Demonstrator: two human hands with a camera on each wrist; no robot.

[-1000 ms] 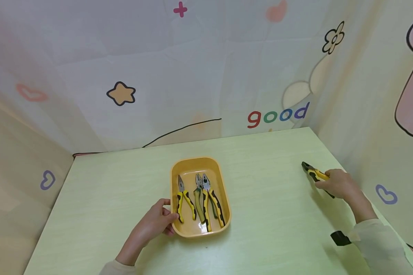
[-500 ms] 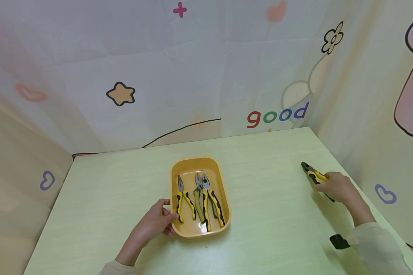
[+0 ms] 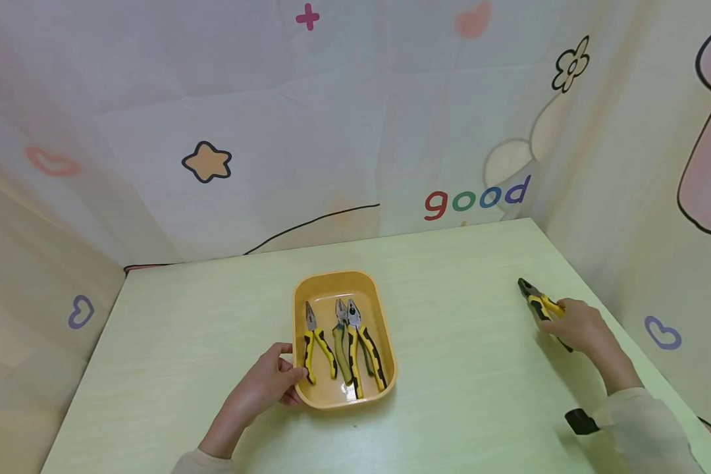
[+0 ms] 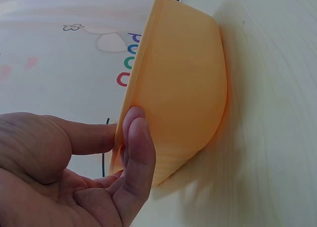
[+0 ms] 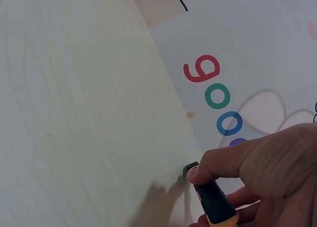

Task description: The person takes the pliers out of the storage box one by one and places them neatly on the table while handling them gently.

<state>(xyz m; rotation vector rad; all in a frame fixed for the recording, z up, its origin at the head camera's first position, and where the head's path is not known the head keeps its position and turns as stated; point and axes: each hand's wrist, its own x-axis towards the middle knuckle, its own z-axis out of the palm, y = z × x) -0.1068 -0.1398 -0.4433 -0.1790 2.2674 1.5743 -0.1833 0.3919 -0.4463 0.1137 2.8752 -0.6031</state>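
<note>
A yellow plastic tray (image 3: 343, 284) stands on the table with several pliers lying in it. My left hand (image 3: 266, 380) pinches its left rim between thumb and fingers; the left wrist view shows the thumb over the rim and the fingers against the outer wall (image 4: 178, 78). Inside, needle-nose pliers (image 3: 310, 322) lie at the left, and combination pliers (image 3: 354, 316) at the right partly cover a green-handled pair (image 3: 340, 342). At the table's right side my right hand (image 3: 580, 322) grips yellow-and-black pliers (image 3: 536, 299) by the handles, their dark head pointing to the back left.
The pale wooden table (image 3: 450, 316) ends at a printed fabric backdrop (image 3: 308, 131) behind and at both sides. A black piece (image 3: 582, 421) sits by the right sleeve, above the table's right part.
My right hand, with the pliers in it, has shifted very slightly left and toward the front. The left hand and the tray keep their place.
</note>
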